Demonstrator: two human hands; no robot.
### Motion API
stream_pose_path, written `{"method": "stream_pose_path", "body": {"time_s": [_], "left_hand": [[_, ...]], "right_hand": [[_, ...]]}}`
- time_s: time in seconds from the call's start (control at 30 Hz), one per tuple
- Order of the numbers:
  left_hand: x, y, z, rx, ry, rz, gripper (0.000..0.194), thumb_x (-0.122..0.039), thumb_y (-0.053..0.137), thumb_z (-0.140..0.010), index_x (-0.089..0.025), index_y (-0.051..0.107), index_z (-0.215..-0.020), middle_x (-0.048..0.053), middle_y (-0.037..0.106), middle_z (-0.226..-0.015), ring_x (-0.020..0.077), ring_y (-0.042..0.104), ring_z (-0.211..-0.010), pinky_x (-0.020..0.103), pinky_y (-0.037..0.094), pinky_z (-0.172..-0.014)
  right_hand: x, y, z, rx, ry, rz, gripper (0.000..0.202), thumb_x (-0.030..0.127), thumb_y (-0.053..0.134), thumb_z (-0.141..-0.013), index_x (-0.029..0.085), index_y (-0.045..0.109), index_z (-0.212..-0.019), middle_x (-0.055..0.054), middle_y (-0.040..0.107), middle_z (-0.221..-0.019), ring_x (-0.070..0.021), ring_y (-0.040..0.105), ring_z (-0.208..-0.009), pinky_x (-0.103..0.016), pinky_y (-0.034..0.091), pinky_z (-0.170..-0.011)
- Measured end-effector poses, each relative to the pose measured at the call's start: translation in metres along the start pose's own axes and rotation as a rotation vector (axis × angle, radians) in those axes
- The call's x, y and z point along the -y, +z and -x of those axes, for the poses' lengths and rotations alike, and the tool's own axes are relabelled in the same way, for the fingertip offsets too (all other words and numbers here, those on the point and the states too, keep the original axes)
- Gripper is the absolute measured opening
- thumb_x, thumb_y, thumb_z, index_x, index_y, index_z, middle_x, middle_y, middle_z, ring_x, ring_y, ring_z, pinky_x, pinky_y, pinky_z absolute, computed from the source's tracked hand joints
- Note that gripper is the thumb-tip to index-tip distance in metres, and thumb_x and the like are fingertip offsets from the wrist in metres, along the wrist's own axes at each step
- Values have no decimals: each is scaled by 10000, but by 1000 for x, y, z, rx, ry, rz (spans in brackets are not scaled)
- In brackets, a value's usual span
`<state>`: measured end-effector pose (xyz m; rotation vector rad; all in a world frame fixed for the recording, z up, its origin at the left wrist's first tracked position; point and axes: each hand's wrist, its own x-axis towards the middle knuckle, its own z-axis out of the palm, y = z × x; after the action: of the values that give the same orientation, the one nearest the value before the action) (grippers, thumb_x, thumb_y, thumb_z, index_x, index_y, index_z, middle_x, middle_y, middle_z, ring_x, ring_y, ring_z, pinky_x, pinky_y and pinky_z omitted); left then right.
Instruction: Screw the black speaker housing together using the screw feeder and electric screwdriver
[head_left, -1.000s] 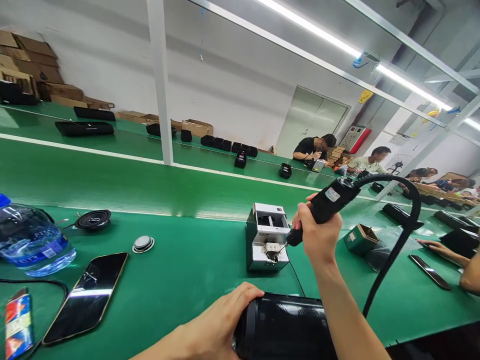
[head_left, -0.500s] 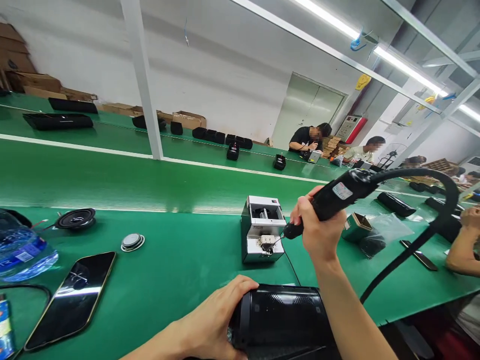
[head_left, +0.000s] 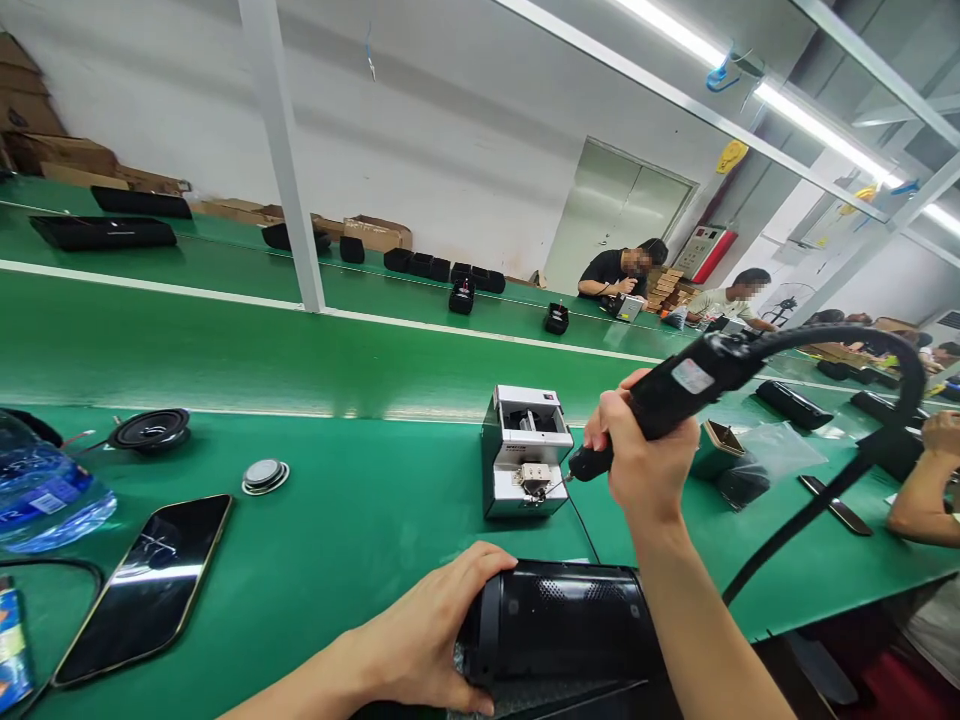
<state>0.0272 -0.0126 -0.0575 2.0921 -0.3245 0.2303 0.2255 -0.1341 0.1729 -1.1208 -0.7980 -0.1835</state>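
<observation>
My right hand is wrapped round a black corded electric screwdriver, its thick cable arching off to the right. The screwdriver's thin bit reaches to the front of a small grey and white screw feeder. Whether a screw sits on the tip is too small to tell. Low in the view, my left hand grips the left end of a glossy black speaker housing with perforated patches. My right forearm hides the housing's right end.
To the left lie a phone, a round speaker driver, a small silver disc part and a water bottle. At right are a green box, a plastic bag and another person's arm. Black housings line the far bench.
The view has shifted slightly. My right hand keeps the screwdriver's bit at the feeder's front, and my left hand stays on the housing.
</observation>
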Motion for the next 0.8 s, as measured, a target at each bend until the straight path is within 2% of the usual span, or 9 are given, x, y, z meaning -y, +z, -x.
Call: {"method": "stream_pose_path", "body": {"time_s": [0.1,0.3,0.43,0.63,0.73,0.8], "left_hand": [[0,0,0,0,-15,2,1310,-533,1111,-671,-394,304,-1694,147,521,-1645,449,621,-1483,585,565,-1244],[1,-1,1,0,-16,-29,1321,-545,1103,-698,-404,269,-1713,157,498,-1678,461,594,-1531,604,543,-1277],[-2,-2,1,-3,-11,-10,1288,-530,1097,-698,-397,296,-1698,145,524,-1641,440,632,-1474,572,579,-1226],[-7,-6,-1,5,-63,-11,1257,-523,1086,-680,-360,350,-1685,148,534,-1658,450,632,-1478,587,555,-1266],[-10,-8,-1,-8,-56,-1,1255,-470,1095,-652,-362,369,-1670,132,562,-1633,434,652,-1443,574,562,-1256],[-13,-9,-2,-13,-46,9,1260,-390,1102,-634,-372,366,-1656,120,574,-1616,407,668,-1418,549,574,-1239]], "right_hand": [[2,3,-1,-4,-53,17,227,269,833,-902,239,612,-947,101,579,-603,-137,566,-416,-266,516,-434],[-12,11,-4,-20,20,69,273,335,826,-873,245,605,-1006,100,580,-607,-145,546,-405,-276,482,-404],[-11,11,-7,-36,34,52,291,355,837,-838,260,605,-987,102,552,-600,-147,520,-396,-287,471,-388],[-11,10,-5,8,45,34,285,357,835,-842,252,619,-994,103,547,-599,-140,504,-387,-270,456,-401],[-1,3,-2,29,48,17,289,341,857,-866,251,628,-1018,106,545,-618,-137,508,-395,-264,458,-413],[15,-8,2,40,30,-7,267,290,858,-887,251,639,-1034,109,546,-627,-133,518,-408,-261,472,-432]]}}
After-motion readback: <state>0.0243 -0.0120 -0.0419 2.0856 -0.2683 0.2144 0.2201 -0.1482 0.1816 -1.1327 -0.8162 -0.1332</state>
